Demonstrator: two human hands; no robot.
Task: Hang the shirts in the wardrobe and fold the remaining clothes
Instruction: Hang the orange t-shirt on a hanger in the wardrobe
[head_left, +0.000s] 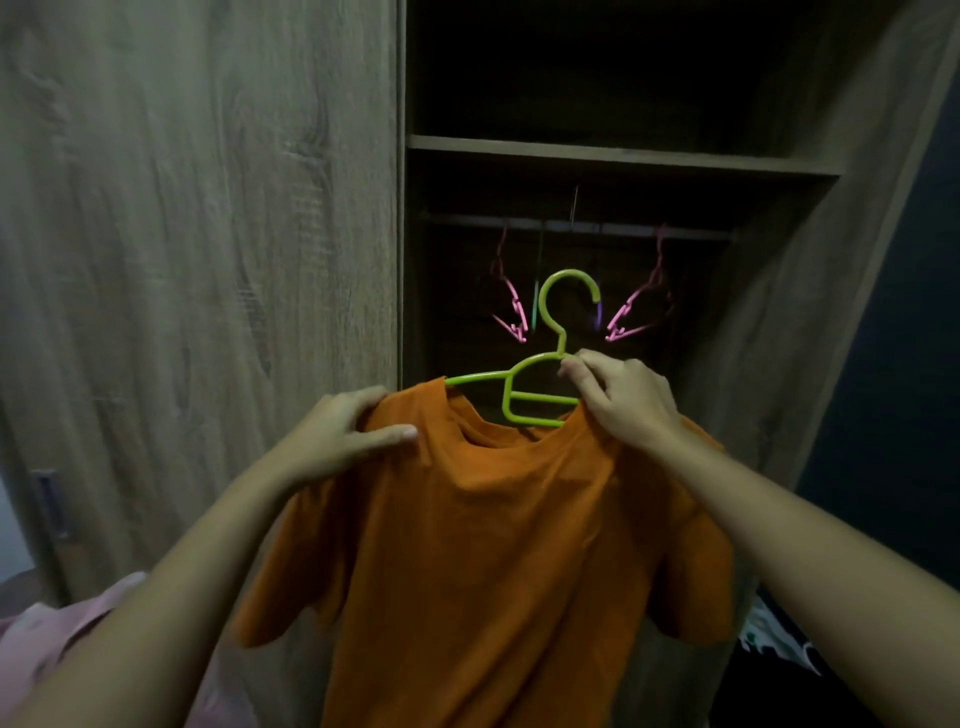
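The orange T-shirt (493, 519) is half on the green hanger (525, 385), held up in front of the wardrobe (613, 155). The left hand (337, 441) grips its shoulder, and the right hand (623, 400) pinches the hanger. It is not on the rail (571, 228) yet.

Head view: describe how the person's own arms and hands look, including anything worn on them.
The left hand and right hand are bare, with no gloves, rings or wristbands showing. The left forearm and right forearm are uncovered to the frame's edge. No sleeve, watch or marking is visible.
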